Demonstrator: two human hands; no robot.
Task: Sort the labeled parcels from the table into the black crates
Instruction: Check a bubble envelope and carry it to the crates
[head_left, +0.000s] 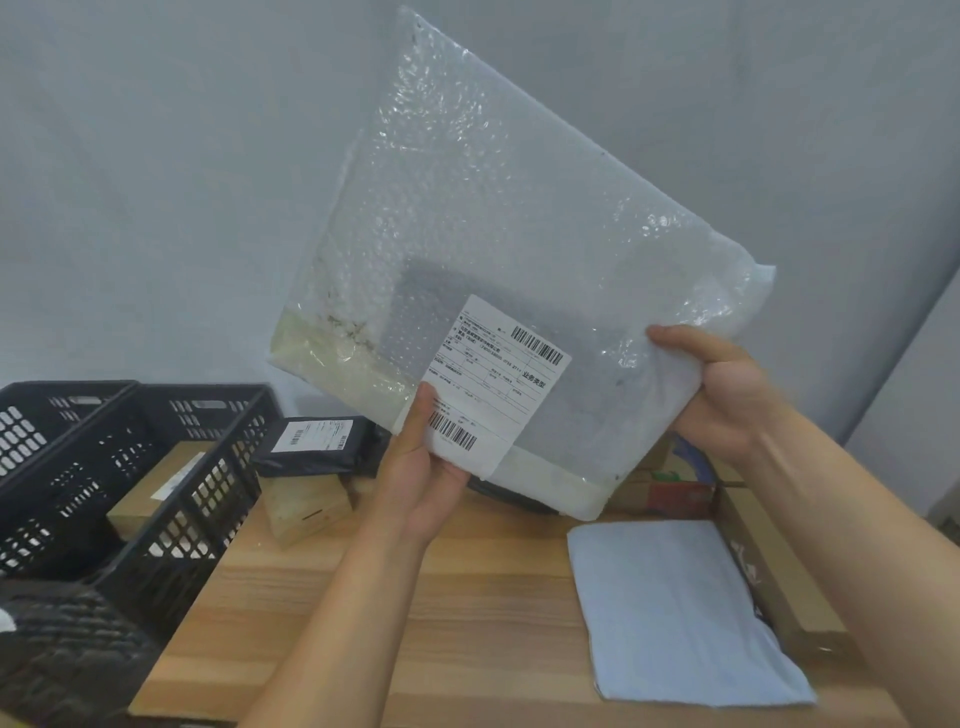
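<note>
Parcel, bubble-wrap bag with white label, held up tilted above tabletop, not touching it. Left grip clamped on lower edge: thumb flat on front beside label, fingers behind. Right grip clamped on right edge: thumb over front, fingers hidden behind. At left, black crates; brown box lies in right one. Just beside crates, black parcel rests on tan block. Flat white parcel on tabletop below right arm.
</note>
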